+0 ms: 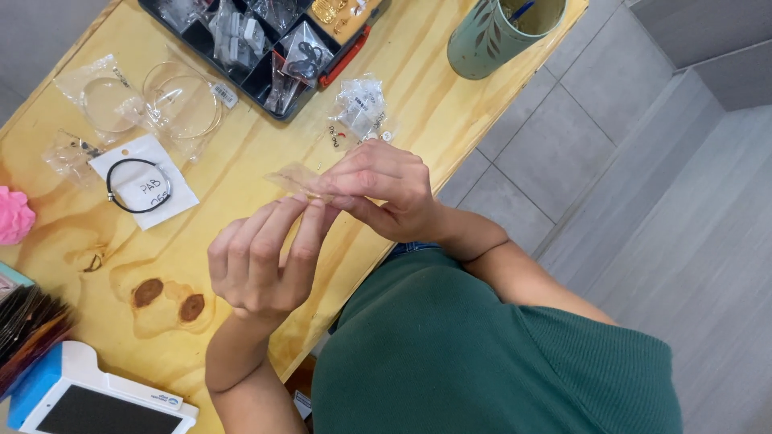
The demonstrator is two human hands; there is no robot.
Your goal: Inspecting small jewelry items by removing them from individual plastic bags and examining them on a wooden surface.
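hands: both raised above the near edge of the desk [241, 173], meeting fingertip to fingertip.
left hand [261, 261]: fingers curled upward, tips pinching the near edge of a small clear plastic bag [299, 180].
right hand [386, 189]: fingers folded over the other end of the same bag, thumb underneath, gripping it.
bag: thin, see-through, held level between the two hands, clear of the wood; contents too small to tell.
just beyond right hand: crumpled clear packet [359, 106] with tiny pale pieces, lying on the desk.
far edge: black compartment organizer [265, 48] packed with little bags, red clasp on its side.
far right: green cup [490, 36] with leaf pattern, near the corner.
left of hands: white card [145, 191] carrying a black cord loop; clear packets with large metal hoops [181, 104] beyond it.
left edge: pink object [14, 215], only partly in view.
near left: white and blue device [96, 394] with dark screen.
wood: two brown knots [169, 299] near the left forearm.
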